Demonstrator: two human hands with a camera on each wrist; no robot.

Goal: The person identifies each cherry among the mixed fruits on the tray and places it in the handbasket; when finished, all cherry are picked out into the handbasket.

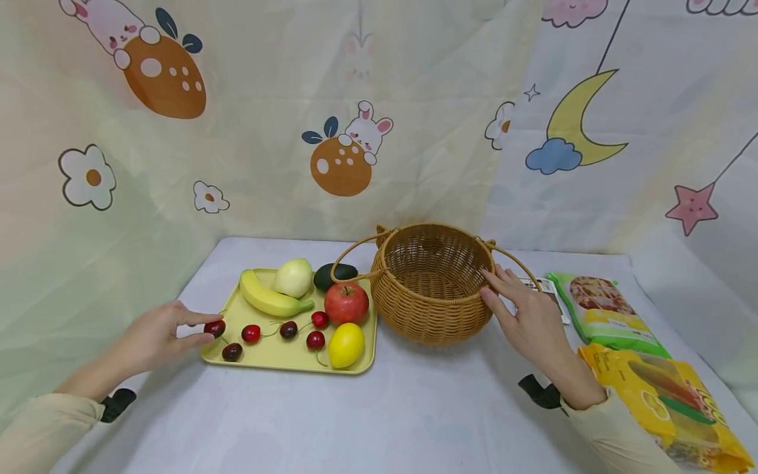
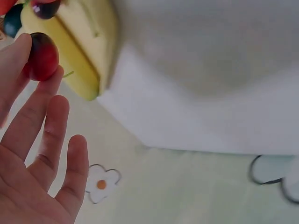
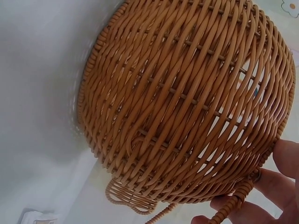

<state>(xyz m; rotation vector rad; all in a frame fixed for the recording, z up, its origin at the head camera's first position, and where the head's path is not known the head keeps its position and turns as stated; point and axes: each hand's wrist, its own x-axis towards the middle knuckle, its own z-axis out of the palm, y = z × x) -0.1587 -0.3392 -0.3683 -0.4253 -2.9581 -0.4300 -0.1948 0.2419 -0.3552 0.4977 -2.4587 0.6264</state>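
Note:
My left hand (image 1: 151, 336) pinches a dark red cherry (image 2: 44, 57) between thumb and fingertip over the left edge of the yellow tray (image 1: 355, 366). On that tray lie several more cherries (image 1: 251, 334), a banana (image 1: 269, 297), a round pale green fruit (image 1: 294, 278), a dark green avocado (image 1: 324, 277), a red apple (image 1: 346, 303) and a lemon (image 1: 346, 345). With its thumb and fingers at the right rim, my right hand (image 1: 530, 316) holds the brown wicker basket (image 3: 182, 102), near where the handle (image 3: 233, 201) joins. Nothing shows inside the basket.
To the right lie a green food packet (image 1: 612, 313) and a yellow one (image 1: 675, 401), and a small white packet (image 1: 547, 289) is partly hidden behind my right hand. The basket's left handle (image 1: 349, 253) overhangs the tray. A printed curtain (image 1: 438, 164) hangs behind the white table (image 1: 414, 408).

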